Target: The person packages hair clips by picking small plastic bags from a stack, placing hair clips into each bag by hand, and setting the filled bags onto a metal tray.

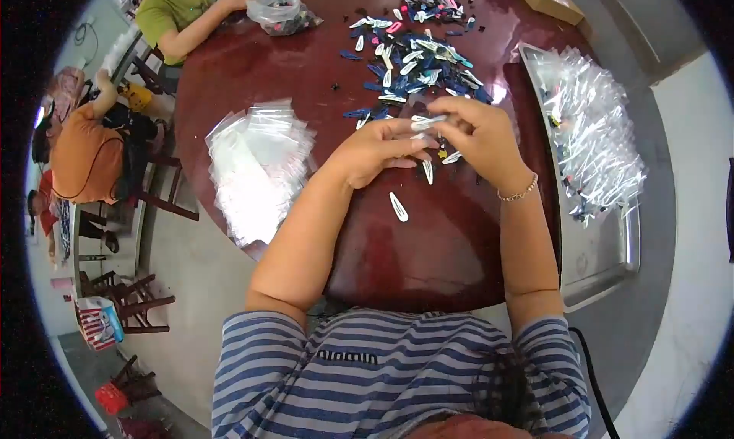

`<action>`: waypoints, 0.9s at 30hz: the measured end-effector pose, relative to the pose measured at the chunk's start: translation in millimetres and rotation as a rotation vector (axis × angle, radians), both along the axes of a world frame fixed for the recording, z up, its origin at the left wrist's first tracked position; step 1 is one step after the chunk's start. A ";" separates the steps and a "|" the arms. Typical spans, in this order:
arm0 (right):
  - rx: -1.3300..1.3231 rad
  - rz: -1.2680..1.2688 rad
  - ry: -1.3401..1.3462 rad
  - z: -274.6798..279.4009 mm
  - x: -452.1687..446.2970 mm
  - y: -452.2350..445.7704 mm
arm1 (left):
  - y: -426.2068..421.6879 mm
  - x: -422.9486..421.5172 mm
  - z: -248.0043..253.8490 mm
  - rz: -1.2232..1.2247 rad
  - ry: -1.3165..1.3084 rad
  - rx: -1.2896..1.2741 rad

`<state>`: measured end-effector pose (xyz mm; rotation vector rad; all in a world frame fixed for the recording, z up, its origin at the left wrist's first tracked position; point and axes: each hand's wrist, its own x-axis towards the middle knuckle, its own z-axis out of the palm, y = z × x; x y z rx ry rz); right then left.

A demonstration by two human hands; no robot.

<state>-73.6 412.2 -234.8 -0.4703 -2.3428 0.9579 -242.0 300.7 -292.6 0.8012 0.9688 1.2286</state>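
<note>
My left hand (378, 150) and my right hand (482, 137) meet over the near side of the red table. Between their fingertips is a white snap hair clip (427, 122), pinched from both sides. Fingers partly cover it, so whether more than one clip is held does not show. Below my hands, one loose white hair clip (398, 207) lies on the tabletop, with another white clip (428, 172) closer to my fingers. Just beyond them spreads a heap of white and dark blue hair clips (428, 68).
Clear plastic bags (256, 171) are piled left on the dark red table (413, 267). At right, a metal tray (604, 274) holds filled clear packets (592, 125). A person in green (174, 18) sits across beside a plastic bag (275, 11); another in orange (88, 152) is further left.
</note>
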 end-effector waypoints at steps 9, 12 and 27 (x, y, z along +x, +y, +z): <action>-0.252 0.109 0.112 -7.9 0.5 9.1 | -1.6 0.0 -0.2 -0.118 -0.335 0.109; -0.215 0.193 0.009 -1.3 3.1 8.1 | -3.3 2.4 -1.0 -0.170 -0.317 0.100; 0.095 -0.741 -0.061 68.1 187.7 38.4 | 5.8 8.5 -5.6 0.218 0.085 -0.028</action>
